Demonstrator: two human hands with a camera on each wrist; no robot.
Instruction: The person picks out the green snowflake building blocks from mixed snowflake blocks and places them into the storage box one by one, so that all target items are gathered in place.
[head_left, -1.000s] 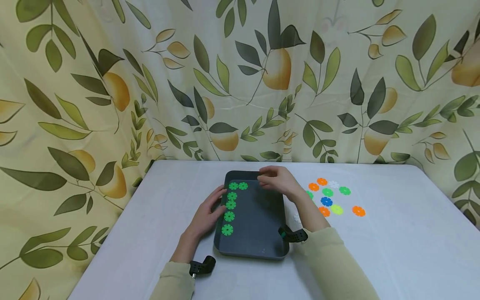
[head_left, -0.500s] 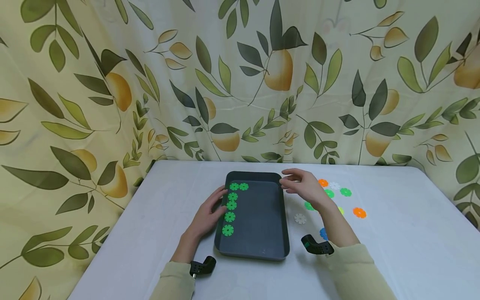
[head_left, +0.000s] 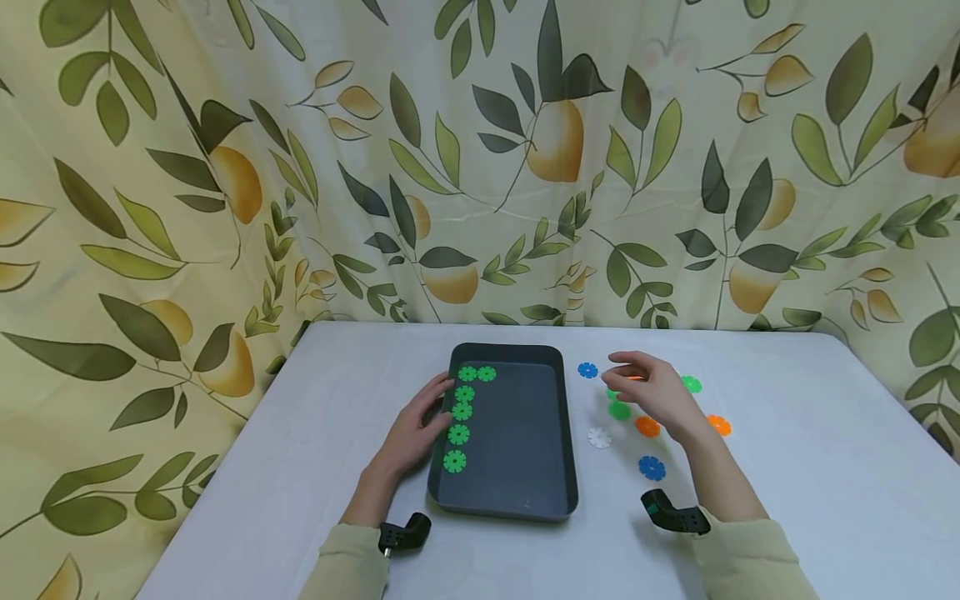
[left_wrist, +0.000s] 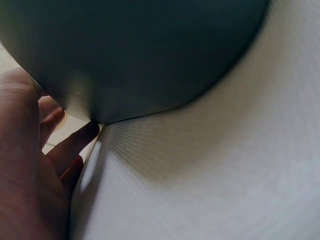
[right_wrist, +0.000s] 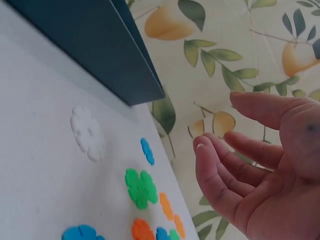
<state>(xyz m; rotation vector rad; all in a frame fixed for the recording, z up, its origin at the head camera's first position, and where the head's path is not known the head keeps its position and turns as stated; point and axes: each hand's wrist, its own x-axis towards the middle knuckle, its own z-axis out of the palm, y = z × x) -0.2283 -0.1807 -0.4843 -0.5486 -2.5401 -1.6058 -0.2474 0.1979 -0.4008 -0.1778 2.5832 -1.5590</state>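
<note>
- Green discs (head_left: pixel 462 410) line the left inner edge of the dark tray (head_left: pixel 517 492), centre frame on the white counter (head_left: pixel 787 500).
- Left hand (head_left: pixel 412 429) lies flat, fingers straight against the tray's left wall, gripping nothing.
- Right hand (head_left: pixel 656 392) hovers empty, fingers loosely curled, over loose discs right of the tray.
- Nearest green disc (head_left: pixel 619 410) sits just below-left of its fingertips; a clean thumb-and-forefinger pinch looks best.

A dark grey rectangular plastic tray (head_left: pixel 517 500) holds six bright green flower-shaped plastic discs (head_left: pixel 457 412) on a white-clothed table (head_left: pixel 810 467). Beside it lie loose flower-shaped plastic discs in blue (head_left: pixel 652 467), orange (head_left: pixel 718 426), green (head_left: pixel 619 410) and white (head_left: pixel 599 437). Behind hangs a cream fabric curtain (head_left: pixel 300 167) printed with green leaves and yellow-orange pears.
</note>
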